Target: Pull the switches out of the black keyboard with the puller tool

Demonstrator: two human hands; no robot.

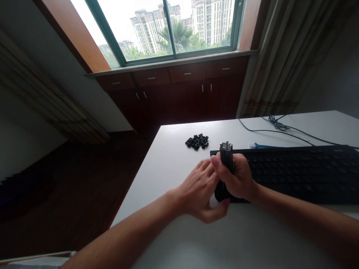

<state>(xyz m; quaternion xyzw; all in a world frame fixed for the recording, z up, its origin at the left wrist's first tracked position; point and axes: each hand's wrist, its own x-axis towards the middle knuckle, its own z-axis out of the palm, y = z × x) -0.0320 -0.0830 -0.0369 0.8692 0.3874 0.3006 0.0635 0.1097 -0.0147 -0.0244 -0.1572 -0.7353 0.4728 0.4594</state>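
My right hand (235,177) grips a dark metal tool (226,152), likely a key puller, upright with its pronged metal tip pointing up. My left hand (198,189) sits just left of it, its fingertips against the right hand's fingers and the tool. Its thumb stretches low over the white table (252,235). A black keyboard (304,172) lies under and right of my right hand. Beyond my hands, a small heap of black keycaps (197,141) rests on the table. The tool's lower end is hidden inside my right hand.
A thin blue brush (265,145) lies behind the keyboard, and a black cable (277,127) loops across the table's back. The table's left edge (137,179) drops to a wooden floor. Dark wooden cabinets stand under a window beyond.
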